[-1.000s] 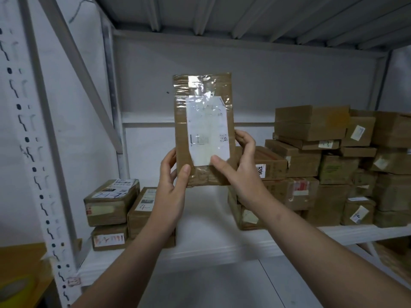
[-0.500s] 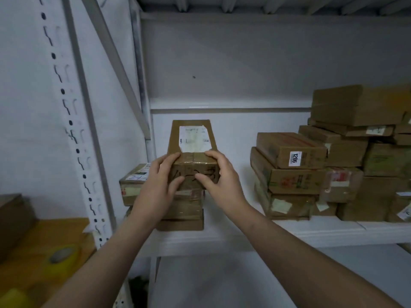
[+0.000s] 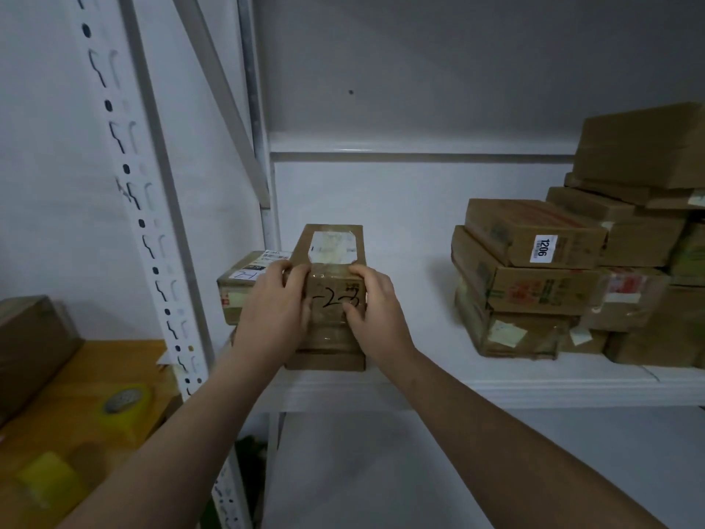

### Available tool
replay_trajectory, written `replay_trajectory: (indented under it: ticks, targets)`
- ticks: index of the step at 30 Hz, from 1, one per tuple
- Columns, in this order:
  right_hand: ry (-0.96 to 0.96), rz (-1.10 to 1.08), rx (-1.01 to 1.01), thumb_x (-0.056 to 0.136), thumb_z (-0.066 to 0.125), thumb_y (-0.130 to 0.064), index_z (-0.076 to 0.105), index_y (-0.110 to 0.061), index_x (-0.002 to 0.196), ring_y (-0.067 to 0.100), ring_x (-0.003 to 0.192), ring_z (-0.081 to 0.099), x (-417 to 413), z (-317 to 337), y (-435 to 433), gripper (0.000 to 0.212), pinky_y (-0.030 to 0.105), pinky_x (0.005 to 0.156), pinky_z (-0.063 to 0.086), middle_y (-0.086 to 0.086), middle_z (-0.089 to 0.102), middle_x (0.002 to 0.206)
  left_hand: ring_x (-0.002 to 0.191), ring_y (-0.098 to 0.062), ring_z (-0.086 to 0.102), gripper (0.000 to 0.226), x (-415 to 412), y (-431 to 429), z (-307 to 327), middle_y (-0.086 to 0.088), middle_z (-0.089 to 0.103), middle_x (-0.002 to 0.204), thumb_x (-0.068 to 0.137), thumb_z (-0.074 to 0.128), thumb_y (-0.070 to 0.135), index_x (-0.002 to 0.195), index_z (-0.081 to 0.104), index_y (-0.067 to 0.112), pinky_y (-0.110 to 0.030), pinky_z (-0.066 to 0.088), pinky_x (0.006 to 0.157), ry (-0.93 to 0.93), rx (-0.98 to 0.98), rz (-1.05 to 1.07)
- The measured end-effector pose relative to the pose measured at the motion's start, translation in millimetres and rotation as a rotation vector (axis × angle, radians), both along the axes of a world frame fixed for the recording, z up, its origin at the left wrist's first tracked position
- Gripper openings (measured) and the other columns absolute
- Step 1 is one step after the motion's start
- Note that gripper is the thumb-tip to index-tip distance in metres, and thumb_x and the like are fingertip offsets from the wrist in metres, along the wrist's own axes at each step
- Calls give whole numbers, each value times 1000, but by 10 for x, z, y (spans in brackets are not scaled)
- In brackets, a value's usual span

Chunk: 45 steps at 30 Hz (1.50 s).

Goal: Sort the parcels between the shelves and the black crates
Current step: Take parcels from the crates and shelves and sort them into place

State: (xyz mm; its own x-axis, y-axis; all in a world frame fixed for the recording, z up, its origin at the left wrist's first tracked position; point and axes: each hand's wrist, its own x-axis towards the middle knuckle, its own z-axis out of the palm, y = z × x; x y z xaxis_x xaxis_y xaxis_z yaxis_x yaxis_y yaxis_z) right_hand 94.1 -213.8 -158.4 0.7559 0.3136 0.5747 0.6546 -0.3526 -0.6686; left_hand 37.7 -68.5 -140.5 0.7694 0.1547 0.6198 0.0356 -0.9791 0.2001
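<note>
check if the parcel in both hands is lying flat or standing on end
Lying flat: the parcel shows its label upward atop a stack on the shelf, left hand and right hand gripping its near end.

A plain grey-white wall [image 3: 419,70] fills the back, dimly and evenly lit. Before it stand white metal parts: a slotted upright [image 3: 126,169] at left, a slanted brace [image 3: 221,97] behind it, a rear rail [image 3: 419,156] across the wall, and a white shelf [image 3: 496,387] below. Left of the upright lies a yellow tabletop [image 3: 76,376] with a tape roll [image 3: 122,400] on it
</note>
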Motion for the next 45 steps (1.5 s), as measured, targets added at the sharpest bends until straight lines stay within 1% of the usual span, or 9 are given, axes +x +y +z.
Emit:
replay_trajectory:
  ticks: [10, 15, 21, 24, 27, 32, 39, 43, 45]
  targets:
    - [32, 12, -120, 91, 58, -18, 24, -26, 147, 13, 124, 43, 60, 133, -215, 66, 26, 97, 38, -2, 41, 142, 106, -38, 53, 34, 26, -169, 112, -18, 59, 115, 81, 64, 17, 113, 60, 7, -50, 43, 88, -61, 131, 63]
    - [-58, -44, -41, 92, 52, -14, 38, -26, 138, 8, 112, 50, 5, 308, -591, 49, 33, 92, 48, -6, 52, 124, 109, -34, 54, 38, 100, -492, 228, -13, 61, 116, 85, 45, 30, 112, 62, 10, -47, 43, 90, -119, 136, -55]
    - [-124, -157, 14, 90, 51, -4, 53, -20, 125, 6, 101, 54, -11, 468, -1332, 38, 8, 78, 42, -9, 56, 113, 108, -31, 56, 42, 266, -1071, 254, -10, 62, 116, 85, 41, 35, 112, 63, 11, -44, 46, 87, -156, 107, -236]
    - [-174, -242, 0, 90, 53, -6, 56, -17, 122, 9, 97, 56, 20, 498, -1712, 34, 21, 80, 45, -7, 58, 110, 111, -32, 56, 42, 379, -1384, 249, -11, 61, 119, 87, 44, 34, 115, 62, 9, -43, 46, 88, -138, 72, -319]
    - [-185, -351, 21, 90, 55, -8, 57, -17, 119, 7, 89, 54, 71, 499, -2087, 31, 25, 80, 45, -10, 52, 111, 125, -29, 45, 42, 520, -1719, 237, -10, 49, 135, 92, 54, 28, 130, 52, 11, -39, 40, 98, -63, -38, -374]
    - [-31, -529, 0, 88, 56, -13, 54, -17, 124, 18, 118, 46, 313, 536, -2609, 36, 31, 100, 40, 1, 45, 126, 138, -20, 29, 65, 740, -2233, 380, -5, 17, 155, 91, 59, 30, 147, 26, 20, -33, 34, 105, 10, -191, -471]
    - [106, -432, -71, 89, 59, -21, 33, -23, 144, 19, 128, 44, 611, 674, -2789, 61, 42, 109, 35, 0, 44, 141, 147, -27, 6, 99, 1308, -2531, 506, -7, 9, 159, 83, 65, 49, 153, 4, 15, -41, 2, 118, -13, 440, -248]
    - [121, -299, 15, 87, 61, -12, 28, -23, 146, 15, 125, 47, 687, 497, -2814, 68, -2, 97, 18, -4, 47, 137, 115, -31, 51, 101, 1412, -2566, 444, -12, 53, 124, 60, 82, 50, 141, 40, 6, -45, 36, 104, -103, 559, -142]
    - [129, -247, 58, 87, 61, -10, 23, -24, 147, 13, 123, 47, 694, 440, -2837, 72, 5, 99, 24, -8, 46, 134, 99, -31, 56, 93, 1432, -2558, 428, -11, 58, 107, 51, 86, 50, 126, 55, 5, -42, 44, 87, -183, 550, -150]
